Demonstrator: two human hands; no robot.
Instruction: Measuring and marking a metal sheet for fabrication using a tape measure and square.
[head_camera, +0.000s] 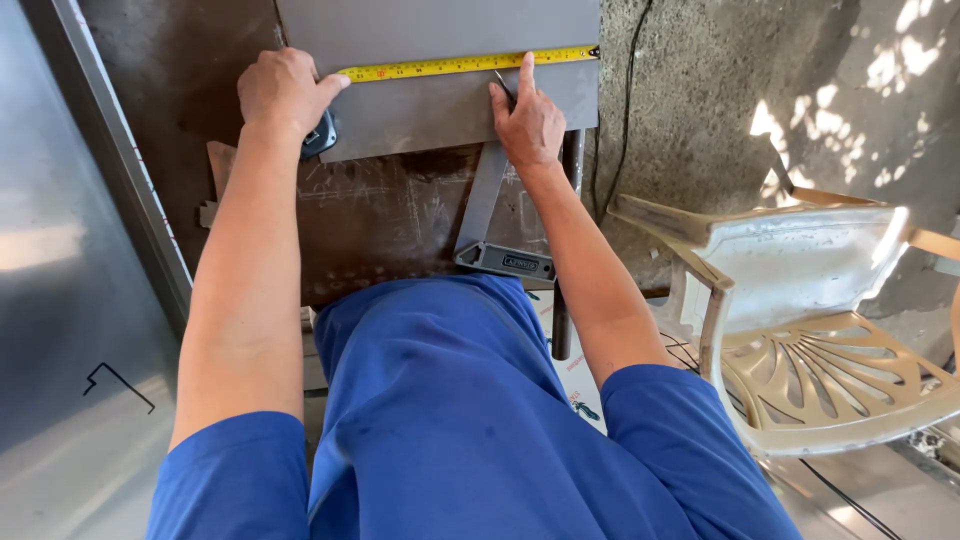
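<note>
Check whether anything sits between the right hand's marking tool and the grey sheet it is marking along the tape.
Nothing visible does. The right hand rests directly on the grey metal sheet, its thin marking tool just below the yellow tape measure. The left hand holds the tape's case end at the sheet's other side.

I saw: my left hand (283, 92) pinning a yellow tape measure (465, 65) flat across a grey metal sheet (440, 110). My right hand (528, 120) rested on the sheet, forefinger at the tape, a thin marking tool (503, 86) under it. Below lay a metal square (490, 225). A worn plastic chair (810, 330) stood to the right.
</note>
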